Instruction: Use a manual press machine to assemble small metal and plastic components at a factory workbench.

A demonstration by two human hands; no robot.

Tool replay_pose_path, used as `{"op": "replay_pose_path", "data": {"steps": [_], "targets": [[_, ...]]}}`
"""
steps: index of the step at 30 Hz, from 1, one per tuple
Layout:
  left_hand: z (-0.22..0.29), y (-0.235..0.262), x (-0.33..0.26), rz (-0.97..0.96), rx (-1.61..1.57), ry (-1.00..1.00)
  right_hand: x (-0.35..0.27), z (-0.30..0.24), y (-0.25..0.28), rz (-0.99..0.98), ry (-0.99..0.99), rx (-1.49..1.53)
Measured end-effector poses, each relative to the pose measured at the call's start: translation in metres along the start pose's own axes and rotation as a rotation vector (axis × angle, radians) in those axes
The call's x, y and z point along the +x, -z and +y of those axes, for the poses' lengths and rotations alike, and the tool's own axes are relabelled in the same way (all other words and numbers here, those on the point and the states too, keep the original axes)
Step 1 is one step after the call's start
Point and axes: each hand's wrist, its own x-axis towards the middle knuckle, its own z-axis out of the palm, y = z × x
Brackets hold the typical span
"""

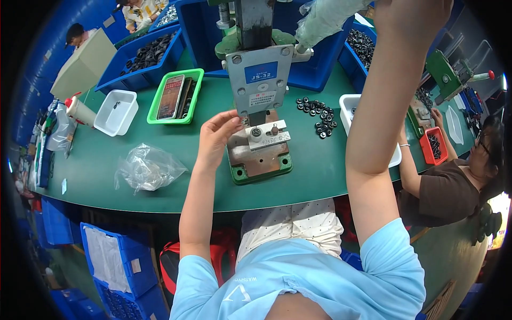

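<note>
The left hand [217, 136] sits just left of centre, fingers curled and pinched toward the small metal die block [265, 133] under the ram of the hand press [258, 80]; whether a part lies between its fingertips cannot be told; bare green mat lies open to its left and below it, down to the curved near edge of the table [160, 200]. The right hand [413, 16] is raised at the upper right edge of the frame, closed, it seems, round the press lever, whose plastic-wrapped shaft [325, 18] slants down to the machine; the grip itself is cut off by the frame.

The press is grey steel on a rusty brown plate with a green cast base [261, 168]; a blue rectangular label and a white one sit on its front face. Right of it a loose scatter of small black rings [319, 114] lies on the mat, just beside a white plastic tub [349, 106].

To the left, a crumpled clear plastic bag [148, 168]; above it a white tub [116, 112] and a green tray [178, 97] holding a phone; blue bins [144, 58] of dark parts line the upper left.

At the right edge another person [453, 181] in brown works at a second press.
</note>
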Motion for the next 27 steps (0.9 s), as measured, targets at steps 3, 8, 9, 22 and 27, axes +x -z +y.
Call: {"op": "replay_pose_path", "data": {"steps": [3,8,9,22,27], "targets": [[-0.005,0.002,0.0,0.079,0.121,-0.076,-0.05,0.016,0.013,0.196,-0.143,0.079],[0.005,0.01,-0.018,0.537,-0.018,-0.335,-0.195,0.029,0.048,0.12,-0.902,-0.336],[0.005,0.008,-0.027,0.585,0.004,-0.363,-0.229,0.028,0.047,-0.034,-1.014,-0.384],[-0.049,-0.056,-0.025,0.306,0.033,-0.124,-0.245,0.016,0.14,-0.095,-0.612,-0.984],[-0.053,-0.061,-0.013,0.344,-0.038,-0.21,-0.229,0.011,0.199,-0.184,-0.477,-1.542]]}}
